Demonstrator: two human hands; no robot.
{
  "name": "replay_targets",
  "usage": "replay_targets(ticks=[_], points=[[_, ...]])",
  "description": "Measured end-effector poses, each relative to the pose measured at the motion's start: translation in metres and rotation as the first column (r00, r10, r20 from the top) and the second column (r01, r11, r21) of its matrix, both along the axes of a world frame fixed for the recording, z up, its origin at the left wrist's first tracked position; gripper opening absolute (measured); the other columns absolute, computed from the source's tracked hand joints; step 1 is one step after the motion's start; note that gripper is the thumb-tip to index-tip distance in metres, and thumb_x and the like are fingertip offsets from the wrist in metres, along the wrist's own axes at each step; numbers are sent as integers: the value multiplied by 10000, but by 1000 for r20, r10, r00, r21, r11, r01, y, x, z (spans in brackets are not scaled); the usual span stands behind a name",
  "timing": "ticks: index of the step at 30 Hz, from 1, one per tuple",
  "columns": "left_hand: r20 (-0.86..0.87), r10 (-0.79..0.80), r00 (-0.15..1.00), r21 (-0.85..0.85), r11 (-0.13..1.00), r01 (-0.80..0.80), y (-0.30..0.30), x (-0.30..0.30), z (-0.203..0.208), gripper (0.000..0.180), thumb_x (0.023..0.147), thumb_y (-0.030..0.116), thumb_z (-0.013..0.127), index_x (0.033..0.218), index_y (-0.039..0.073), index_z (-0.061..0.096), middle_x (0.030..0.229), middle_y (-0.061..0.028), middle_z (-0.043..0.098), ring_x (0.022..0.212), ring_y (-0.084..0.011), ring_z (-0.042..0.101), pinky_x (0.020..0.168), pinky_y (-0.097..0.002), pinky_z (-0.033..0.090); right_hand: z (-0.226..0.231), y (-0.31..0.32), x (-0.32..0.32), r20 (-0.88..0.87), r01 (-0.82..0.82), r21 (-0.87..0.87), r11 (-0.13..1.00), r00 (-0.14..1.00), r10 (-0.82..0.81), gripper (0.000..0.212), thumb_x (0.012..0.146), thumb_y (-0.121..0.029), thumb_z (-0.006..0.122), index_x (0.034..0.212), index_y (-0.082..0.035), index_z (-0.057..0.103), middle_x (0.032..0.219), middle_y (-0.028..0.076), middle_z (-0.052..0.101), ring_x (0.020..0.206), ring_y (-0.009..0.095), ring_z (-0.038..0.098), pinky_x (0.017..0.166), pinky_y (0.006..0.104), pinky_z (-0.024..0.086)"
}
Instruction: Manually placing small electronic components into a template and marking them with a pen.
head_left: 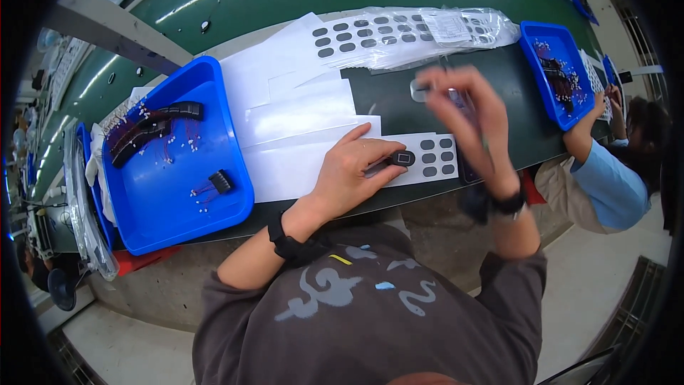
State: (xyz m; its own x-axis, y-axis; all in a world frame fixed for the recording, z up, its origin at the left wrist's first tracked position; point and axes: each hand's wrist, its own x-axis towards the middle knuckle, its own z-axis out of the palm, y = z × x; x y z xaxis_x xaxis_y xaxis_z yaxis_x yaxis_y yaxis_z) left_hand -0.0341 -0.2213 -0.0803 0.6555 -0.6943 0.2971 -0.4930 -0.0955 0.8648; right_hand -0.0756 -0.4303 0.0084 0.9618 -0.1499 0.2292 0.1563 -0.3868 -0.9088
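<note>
My left hand [353, 164] pinches a small black oval part [403, 157] with a pale square outline on its face. It rests over white sheets, beside a white sticker sheet [442, 159] with rows of grey oval pads. My right hand [474, 103] is raised above the bench to the right and smeared by motion. Its thumb and fingers curl together, and a small pale rounded piece [418, 90] shows at the fingertips. Whether they grip that piece is blurred. A dark flat object [468, 171], partly hidden, lies under my right wrist.
At left, a blue tray [239, 171] holds black parts with thin wires [153, 128]. Plastic-wrapped sticker sheets [385, 32] lie at the back. Another blue tray [527, 39] with wired parts stands at right, near another person's arm [588, 132]. A metal post [117, 25] rises at back left.
</note>
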Motion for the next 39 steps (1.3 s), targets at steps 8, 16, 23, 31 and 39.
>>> replay_targets(ticks=[8, 16, 23, 31, 39], points=[[-19, -27, 999, 14, 1000, 28, 0, -1, 4, 274, 835, 127, 798, 1101, 88, 740, 954, -54, 758, 798, -205, 716, 1133, -480, 425, -28, -36, 161, 287, -57, -181, 982, 952, 108, 170, 1036, -146, 611, 1150, -20, 615, 962, 28, 635, 877, 77, 578, 809, 228, 470], [8, 48, 999, -27, 999, -47, 1, -7, 0, 270, 837, 113, 796, 1091, 61, 725, 921, -68, 749, 749, -213, 712, 1093, -477, 462, -21, -24, 9, -3, 203, 333, 921, 977, -214, 281, 1069, -190, 535, 1279, -12, 592, 898, -2, 605, 817, 78, 558, 839, 231, 470], [139, 125, 982, 45, 990, -132, 3, 2, 14, 264, 847, 104, 792, 1091, 39, 714, 900, -77, 743, 698, -216, 702, 1090, -474, 463, -61, 5, -107, -270, 335, 200, 921, 922, -276, 184, 999, -92, 642, 1157, 2, 639, 840, -3, 618, 798, 60, 574, 737, 214, 464], [81, 55, 995, 58, 997, -60, -23, -15, 14, 259, 856, 108, 785, 1097, 49, 710, 928, -73, 748, 748, -213, 714, 1121, -476, 430, -91, 5, -116, -110, 352, 137, 926, 934, -339, 94, 982, -78, 677, 979, -15, 607, 838, 26, 660, 772, 68, 631, 707, 206, 496], [29, -15, 999, 44, 999, 14, -25, -11, 1, 260, 857, 114, 782, 1100, 58, 708, 945, -64, 750, 786, -216, 720, 1135, -485, 415, -84, -14, -105, -22, 466, 158, 871, 883, -469, 110, 976, -71, 680, 942, -19, 590, 802, 24, 655, 733, 77, 648, 677, 206, 513]])
